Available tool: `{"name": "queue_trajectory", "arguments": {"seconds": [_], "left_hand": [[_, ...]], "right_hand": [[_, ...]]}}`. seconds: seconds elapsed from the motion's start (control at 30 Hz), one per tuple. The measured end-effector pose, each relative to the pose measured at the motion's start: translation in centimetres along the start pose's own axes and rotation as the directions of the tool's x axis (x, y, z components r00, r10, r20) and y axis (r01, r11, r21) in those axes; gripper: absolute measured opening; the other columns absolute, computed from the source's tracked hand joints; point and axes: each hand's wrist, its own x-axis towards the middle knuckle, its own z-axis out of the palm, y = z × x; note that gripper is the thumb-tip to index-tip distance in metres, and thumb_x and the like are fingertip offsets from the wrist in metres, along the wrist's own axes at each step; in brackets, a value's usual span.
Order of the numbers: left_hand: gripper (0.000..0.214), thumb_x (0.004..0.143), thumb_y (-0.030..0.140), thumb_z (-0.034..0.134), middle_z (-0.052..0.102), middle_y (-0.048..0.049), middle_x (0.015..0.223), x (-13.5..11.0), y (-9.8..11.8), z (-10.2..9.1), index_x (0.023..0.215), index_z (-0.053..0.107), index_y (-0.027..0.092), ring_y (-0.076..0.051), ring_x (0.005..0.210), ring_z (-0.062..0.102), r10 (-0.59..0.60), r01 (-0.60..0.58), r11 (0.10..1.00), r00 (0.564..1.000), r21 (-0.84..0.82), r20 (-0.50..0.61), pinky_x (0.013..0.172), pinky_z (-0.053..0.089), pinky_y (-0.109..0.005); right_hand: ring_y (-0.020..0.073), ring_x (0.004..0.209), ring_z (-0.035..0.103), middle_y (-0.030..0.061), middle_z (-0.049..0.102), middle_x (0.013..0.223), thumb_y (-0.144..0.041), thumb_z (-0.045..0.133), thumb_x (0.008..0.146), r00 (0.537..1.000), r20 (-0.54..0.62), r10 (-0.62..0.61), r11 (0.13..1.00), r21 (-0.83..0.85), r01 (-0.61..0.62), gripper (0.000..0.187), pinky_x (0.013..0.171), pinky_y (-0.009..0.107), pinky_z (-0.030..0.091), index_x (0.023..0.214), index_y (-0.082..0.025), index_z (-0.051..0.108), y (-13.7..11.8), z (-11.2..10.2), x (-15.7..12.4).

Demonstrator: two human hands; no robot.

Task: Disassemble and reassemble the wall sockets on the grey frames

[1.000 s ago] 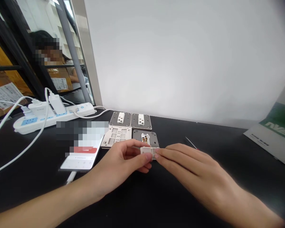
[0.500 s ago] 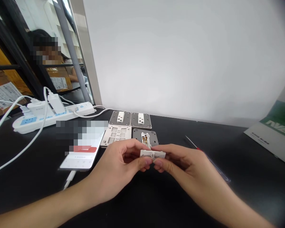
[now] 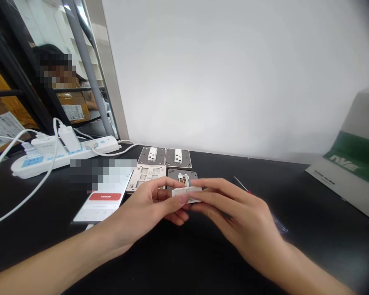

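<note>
Between my two hands, above the black table, is a small white plastic switch cover (image 3: pixel 181 191). My left hand (image 3: pixel 149 209) pinches its left end, thumb in front and fingers behind. My right hand (image 3: pixel 247 213) has its fingers over the right end and its thumb lower down, closed around that end. Just behind them lies a grey switch plate (image 3: pixel 174 175). Its white middle module (image 3: pixel 183 178) stands uncovered, with brass-coloured metal inside. My fingers hide part of both the cover and the plate.
Two grey plates (image 3: pixel 144 155) with white modules and a cream frame (image 3: pixel 134 180) lie behind. At left are a phone (image 3: pixel 95 211) and a white power strip (image 3: pixel 76 155) with cables. A screwdriver (image 3: pixel 241 183) and a green-white bag (image 3: pixel 346 164) are right. A person sits beyond the shelf.
My right hand has shifted its grip: its fingers now reach over the cover's right end, and its thumb has left the front face. The cover has turned slightly. The camera view has shifted a little.
</note>
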Motion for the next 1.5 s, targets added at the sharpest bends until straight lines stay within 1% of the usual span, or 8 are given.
{"name": "queue_trajectory", "arguments": {"seconds": [0.17, 0.37, 0.47, 0.57, 0.73, 0.93, 1.3, 1.5], "left_hand": [[0.031, 0.092, 0.049, 0.054, 0.066, 0.0021, 0.078, -0.5, 0.1, 0.3, 0.113, 0.056, 0.026, -0.014, 0.068, 0.062, 0.101, -0.096, 0.963, 0.995, 0.251, -0.004, 0.064, 0.048, -0.025], [0.021, 0.098, 0.036, 0.044, 0.062, 0.0015, 0.076, -0.8, 0.7, 0.0, 0.099, 0.061, 0.024, -0.015, 0.064, 0.053, 0.454, -0.314, 0.497, 0.889, 0.809, 0.066, 0.062, 0.039, -0.026], [0.022, 0.098, 0.034, 0.045, 0.058, 0.0011, 0.073, -0.5, 0.9, -0.7, 0.087, 0.059, 0.021, -0.015, 0.063, 0.050, 0.519, -0.298, 0.381, 0.853, 0.875, 0.064, 0.061, 0.037, -0.026], [0.026, 0.097, 0.034, 0.043, 0.050, 0.0018, 0.069, -0.1, 0.9, -1.3, 0.076, 0.052, 0.021, -0.015, 0.062, 0.046, 0.566, -0.298, 0.350, 0.823, 0.888, 0.053, 0.060, 0.035, -0.027], [0.026, 0.097, 0.035, 0.042, 0.048, 0.0013, 0.070, -0.2, 0.7, -1.3, 0.077, 0.050, 0.021, -0.016, 0.064, 0.046, 0.553, -0.287, 0.379, 0.832, 0.880, 0.033, 0.062, 0.036, -0.027], [0.027, 0.097, 0.038, 0.043, 0.051, 0.0006, 0.073, -0.5, 0.6, -0.9, 0.079, 0.054, 0.022, -0.017, 0.068, 0.048, 0.483, -0.272, 0.483, 0.876, 0.833, 0.006, 0.064, 0.037, -0.027], [0.036, 0.095, 0.042, 0.045, 0.049, 0.0029, 0.063, -0.3, 0.2, -0.5, 0.067, 0.050, 0.021, -0.014, 0.059, 0.045, 0.377, -0.220, 0.604, 0.925, 0.766, -0.032, 0.056, 0.034, -0.026], [0.041, 0.094, 0.049, 0.046, 0.054, 0.0032, 0.060, -0.2, 0.3, -0.3, 0.064, 0.052, 0.021, -0.013, 0.056, 0.048, 0.201, -0.103, 0.772, 0.976, 0.628, -0.087, 0.055, 0.036, -0.024]], "right_hand": [[0.0134, 0.089, 0.070, 0.0054, 0.073, 0.103, -0.002, 0.054, 0.088, 0.990, -0.093, -0.105, 0.993, -0.061, 0.099, 0.027, 0.078, 0.023, 0.058, 0.105, -0.018, 0.068, -0.2, -0.1, -0.1], [0.0137, 0.068, 0.071, -0.0006, 0.076, 0.085, -0.027, 0.062, 0.089, 0.940, -0.086, 0.331, 0.935, 0.164, -0.315, 0.022, 0.066, 0.025, 0.059, 0.110, -0.023, 0.064, 0.3, -0.3, 0.6], [0.0205, 0.088, 0.070, 0.0064, 0.072, 0.108, -0.043, 0.057, 0.090, 0.927, -0.013, 0.374, 0.927, 0.004, -0.374, 0.032, 0.076, 0.036, 0.059, 0.116, -0.024, 0.063, 2.2, -1.0, 0.6], [0.0300, 0.119, 0.057, 0.0125, 0.058, 0.134, -0.055, 0.067, 0.078, 0.936, 0.130, 0.328, 0.941, -0.134, -0.311, 0.064, 0.094, 0.051, 0.051, 0.133, -0.024, 0.053, 4.0, -1.0, 0.2], [0.0338, 0.133, 0.042, 0.0157, 0.049, 0.143, -0.065, 0.074, 0.063, 0.931, 0.250, 0.264, 0.960, -0.161, -0.229, 0.098, 0.103, 0.054, 0.042, 0.144, -0.021, 0.040, 4.8, -0.4, 0.2], [0.0241, 0.100, 0.060, 0.0105, 0.067, 0.104, -0.032, 0.051, 0.095, 0.945, 0.246, 0.216, 0.961, -0.224, -0.162, 0.029, 0.087, 0.046, 0.052, 0.116, -0.019, 0.066, 6.5, -1.1, 0.3], [0.0188, 0.088, 0.062, 0.0071, 0.067, 0.095, -0.022, 0.049, 0.096, 0.920, 0.375, 0.115, 0.952, -0.307, 0.006, 0.021, 0.078, 0.034, 0.051, 0.094, -0.019, 0.070, 6.8, -0.5, 0.7], [0.0161, 0.058, 0.054, 0.0038, 0.058, 0.073, -0.003, 0.054, 0.083, 0.858, 0.454, 0.239, 0.883, -0.469, 0.002, 0.017, 0.054, 0.030, 0.037, 0.073, -0.015, 0.061, 4.2, -1.2, 1.3]]}}
